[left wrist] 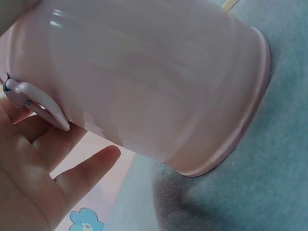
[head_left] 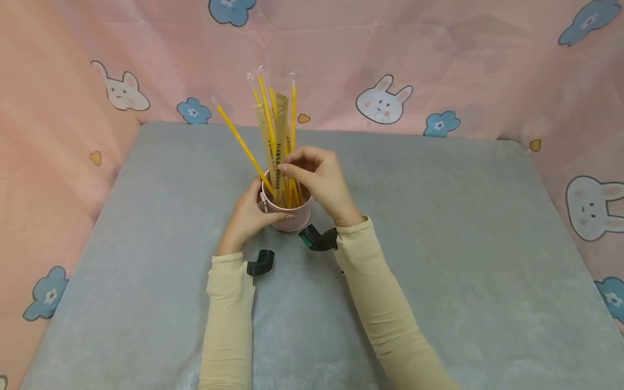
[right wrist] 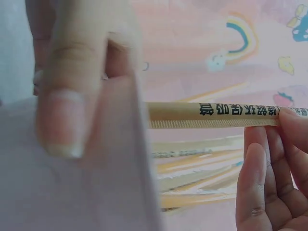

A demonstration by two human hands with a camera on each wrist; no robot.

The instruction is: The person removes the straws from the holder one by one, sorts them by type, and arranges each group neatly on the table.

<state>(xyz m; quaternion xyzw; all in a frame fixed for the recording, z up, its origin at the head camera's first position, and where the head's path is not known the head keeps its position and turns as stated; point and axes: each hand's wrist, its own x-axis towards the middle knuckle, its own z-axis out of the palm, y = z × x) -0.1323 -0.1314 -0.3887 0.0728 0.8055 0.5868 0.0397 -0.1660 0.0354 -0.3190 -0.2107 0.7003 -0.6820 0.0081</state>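
A pale pink bucket with a small folded handle stands on the table. My left hand grips it from the left, thumb across the front and fingers round the far side. My right hand is above the rim, pinching a brown paper-wrapped straw with dark printing between thumb and fingers. The straw's lower end is inside the bucket. Around it lean other paper-wrapped straws and several yellow straws in clear wrappers. One yellow straw tilts far out to the left.
A grey cloth covers the table. Behind and beside it hangs a pink curtain printed with rabbits and blue flowers. Black wrist cameras jut inward from both sleeves, just in front of the bucket.
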